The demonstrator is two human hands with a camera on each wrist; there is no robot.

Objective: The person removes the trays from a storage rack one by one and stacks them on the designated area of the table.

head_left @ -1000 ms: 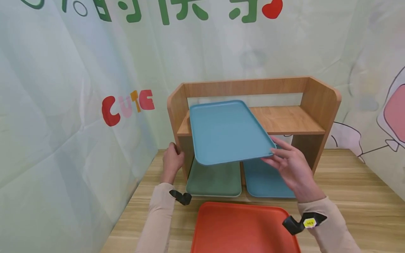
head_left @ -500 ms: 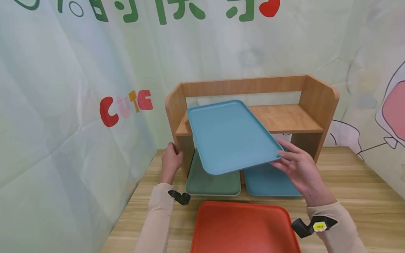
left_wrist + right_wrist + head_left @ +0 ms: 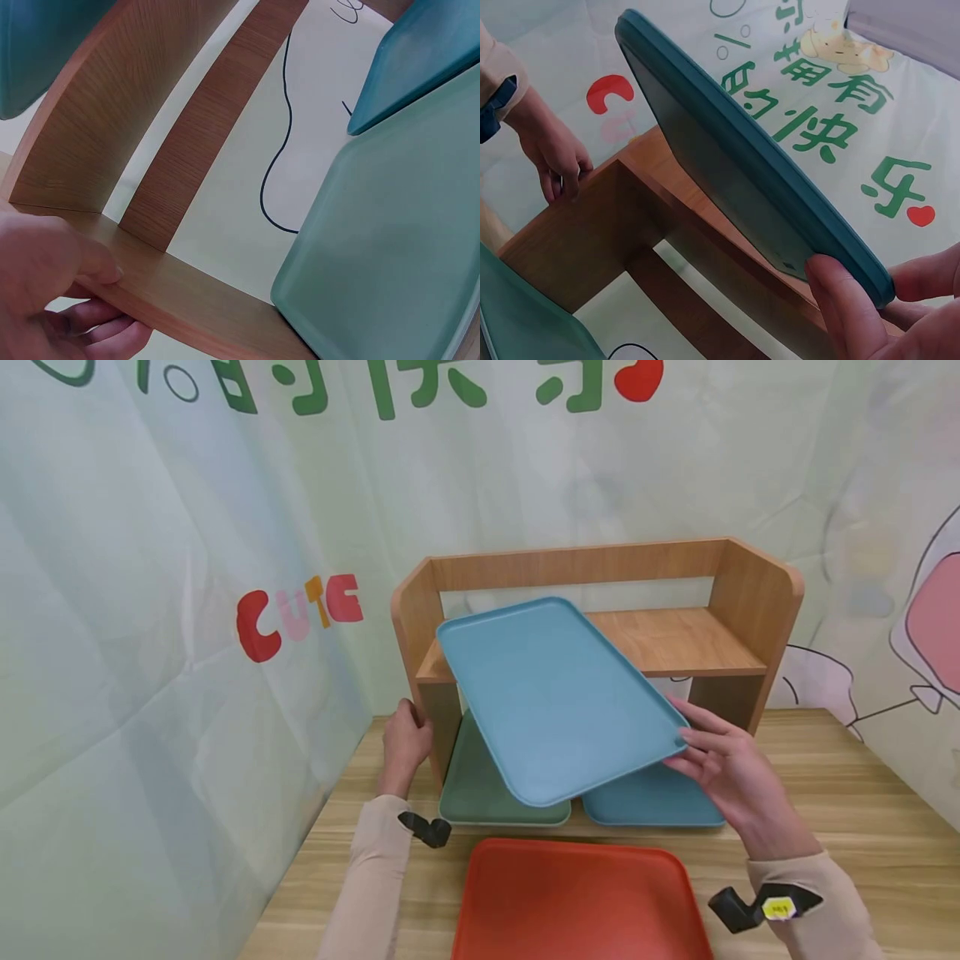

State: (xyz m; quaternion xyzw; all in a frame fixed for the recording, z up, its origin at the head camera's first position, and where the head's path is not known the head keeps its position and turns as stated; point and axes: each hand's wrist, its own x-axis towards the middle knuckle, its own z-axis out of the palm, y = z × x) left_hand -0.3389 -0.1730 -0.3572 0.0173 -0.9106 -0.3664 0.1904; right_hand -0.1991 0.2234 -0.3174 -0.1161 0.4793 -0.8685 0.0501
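Note:
In the head view the right hand (image 3: 738, 777) pinches the near right corner of a blue tray (image 3: 562, 702), thumb and fingers on either side of its rim. The tray hangs tilted in front of the shelf's upper board, its far left corner raised. The left hand (image 3: 407, 745) grips the front edge of the wooden shelf's left side panel (image 3: 437, 727); the left wrist view shows its thumb and fingers (image 3: 116, 339) around that panel. Below, a green tray (image 3: 502, 797) lies in the left lower compartment and another blue tray (image 3: 656, 797) in the right one.
A red tray (image 3: 581, 902) lies on the wooden table (image 3: 862, 810) in front of the shelf. The shelf's upper board (image 3: 675, 639) has raised side panels and a back rail. Printed cloth (image 3: 187, 710) hangs behind and to the left.
The right hand has moved right and toward the camera with the blue tray, whose near edge has come lower and turned. The left hand stays on the side panel.

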